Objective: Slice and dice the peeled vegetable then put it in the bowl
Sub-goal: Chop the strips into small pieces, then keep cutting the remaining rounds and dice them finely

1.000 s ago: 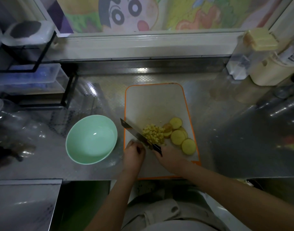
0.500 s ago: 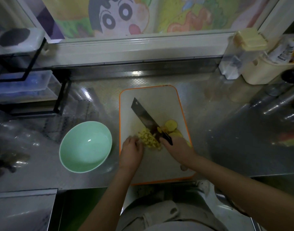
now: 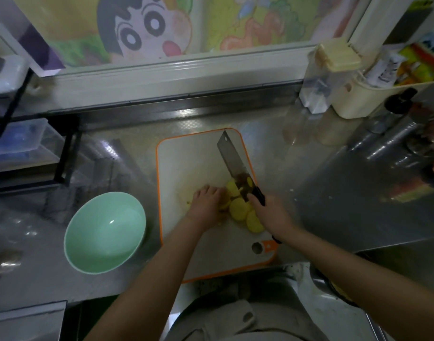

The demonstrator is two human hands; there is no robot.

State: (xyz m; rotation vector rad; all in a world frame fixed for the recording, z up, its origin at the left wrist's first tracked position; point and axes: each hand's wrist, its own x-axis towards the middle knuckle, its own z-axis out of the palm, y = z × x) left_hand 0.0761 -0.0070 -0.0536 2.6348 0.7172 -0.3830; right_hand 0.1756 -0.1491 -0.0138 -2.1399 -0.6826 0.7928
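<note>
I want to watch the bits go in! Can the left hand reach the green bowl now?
Probably yes. The left hand is over the cutting board, and the green bowl sits just left of the board with nothing between them. The right hand holds the knife.

One wide-angle camera sat on your head, faced forward and steeply down, close above the cutting board [image 3: 186, 163], counter [image 3: 321, 193] spread to both sides, window ledge [image 3: 174, 77] ran along the top
</note>
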